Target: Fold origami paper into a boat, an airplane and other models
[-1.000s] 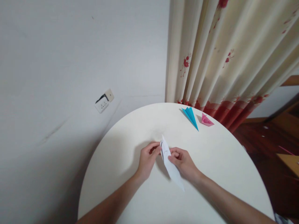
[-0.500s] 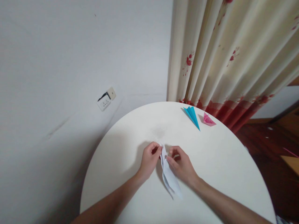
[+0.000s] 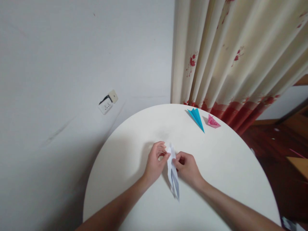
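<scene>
Round white table (image 3: 216,179) — blue paper fold (image 3: 196,118), pink paper fold (image 3: 212,122) at far edge, side by side.

A long, narrow piece of folded white paper (image 3: 173,170) is pinched near its upper end between the fingers of both hands, just above the tabletop (image 3: 223,166). It tapers to a point toward the person, and its layers splay slightly apart along the lower half.

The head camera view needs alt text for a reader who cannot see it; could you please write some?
Both hands, left hand and right hand, pinch a folded white paper piece over a round white table. A blue paper fold and pink paper fold lie at its far edge, near a floral curtain.
</scene>
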Motion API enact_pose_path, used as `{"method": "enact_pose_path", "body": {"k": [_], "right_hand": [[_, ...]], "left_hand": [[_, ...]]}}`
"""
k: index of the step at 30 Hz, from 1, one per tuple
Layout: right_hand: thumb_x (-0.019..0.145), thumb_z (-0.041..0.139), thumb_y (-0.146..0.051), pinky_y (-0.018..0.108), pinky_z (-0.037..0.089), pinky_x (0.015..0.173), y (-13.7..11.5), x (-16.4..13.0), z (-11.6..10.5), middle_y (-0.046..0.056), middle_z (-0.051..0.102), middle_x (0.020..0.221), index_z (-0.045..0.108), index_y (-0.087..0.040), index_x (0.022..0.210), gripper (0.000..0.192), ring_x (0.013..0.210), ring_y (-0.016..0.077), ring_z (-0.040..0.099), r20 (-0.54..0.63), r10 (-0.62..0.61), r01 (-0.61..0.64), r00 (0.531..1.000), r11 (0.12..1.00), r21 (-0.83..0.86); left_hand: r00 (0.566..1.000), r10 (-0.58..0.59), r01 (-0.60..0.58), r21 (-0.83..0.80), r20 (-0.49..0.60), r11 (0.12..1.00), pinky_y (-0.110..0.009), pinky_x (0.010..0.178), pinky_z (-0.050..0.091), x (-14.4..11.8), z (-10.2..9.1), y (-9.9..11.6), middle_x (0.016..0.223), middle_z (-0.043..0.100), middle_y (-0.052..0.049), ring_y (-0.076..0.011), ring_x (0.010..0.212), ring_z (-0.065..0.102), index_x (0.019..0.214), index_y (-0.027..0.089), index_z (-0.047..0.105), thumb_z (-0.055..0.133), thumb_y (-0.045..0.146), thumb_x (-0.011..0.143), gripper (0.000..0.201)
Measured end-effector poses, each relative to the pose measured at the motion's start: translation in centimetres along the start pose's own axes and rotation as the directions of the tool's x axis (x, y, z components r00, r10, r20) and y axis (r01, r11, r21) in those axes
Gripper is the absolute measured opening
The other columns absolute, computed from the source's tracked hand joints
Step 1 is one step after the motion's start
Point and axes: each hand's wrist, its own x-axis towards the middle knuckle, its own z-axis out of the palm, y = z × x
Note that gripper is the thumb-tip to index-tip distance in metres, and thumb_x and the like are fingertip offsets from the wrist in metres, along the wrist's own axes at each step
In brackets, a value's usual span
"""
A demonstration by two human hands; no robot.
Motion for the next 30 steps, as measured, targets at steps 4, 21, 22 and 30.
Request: {"method": "enact_pose_path", "body": {"k": [4, 21, 22, 30], "right_hand": [[0.074, 0.076, -0.042, 0.026, 0.040, 0.049, -1.0, 0.7, -0.5, -0.002, 0.058, 0.054, 0.059, -0.020, 0.065, 0.030, 0.048, 0.0128, 0.051, -0.127, -0.040, 0.051, 0.991, 0.995, 0.086], [0.078, 0.077, -0.052, 0.028, 0.043, 0.053, -1.1, 0.5, -0.4, -0.005, 0.057, 0.055, 0.063, -0.021, 0.092, 0.038, 0.050, 0.0138, 0.051, -0.139, -0.063, 0.089, 0.988, 0.977, 0.196], [0.079, 0.077, -0.051, 0.028, 0.043, 0.052, -1.1, 0.5, -0.4, -0.005, 0.057, 0.055, 0.062, -0.021, 0.091, 0.036, 0.050, 0.0142, 0.052, -0.148, -0.077, 0.102, 0.986, 0.980, 0.173], [0.085, 0.071, -0.037, 0.027, 0.045, 0.056, -0.1, 0.8, -0.6, -0.006, 0.057, 0.067, 0.052, -0.023, 0.115, 0.038, 0.060, 0.0158, 0.057, -0.146, -0.141, 0.151, 0.979, 0.987, 0.061]], "left_hand": [[0.992, 0.039, -0.051, 0.092, 0.119, 0.994, -0.028, 0.081, 0.051, -1.0, 0.6, 0.2, 0.099, 0.062, -0.003, -0.0155, 0.087, 0.063, 0.114, 0.021, 0.057, 0.067, 0.022, 0.086, 0.029], [0.979, 0.127, -0.170, 0.295, 0.160, 0.940, -0.029, 0.081, 0.054, -0.4, -0.2, 0.5, 0.098, 0.076, -0.005, -0.0202, 0.088, 0.070, 0.115, 0.028, 0.078, 0.063, 0.017, 0.088, 0.033], [0.979, 0.126, -0.168, 0.291, 0.158, 0.942, -0.029, 0.081, 0.054, -0.3, -0.3, 0.4, 0.099, 0.077, -0.006, -0.0205, 0.088, 0.070, 0.114, 0.028, 0.078, 0.063, 0.020, 0.089, 0.030], [0.959, -0.272, 0.272, 0.014, 0.074, 0.962, -0.027, 0.064, 0.048, 0.5, -0.7, 0.5, 0.078, 0.074, -0.005, -0.0198, 0.070, 0.065, 0.085, 0.015, 0.078, 0.067, 0.040, 0.086, 0.028]]}}
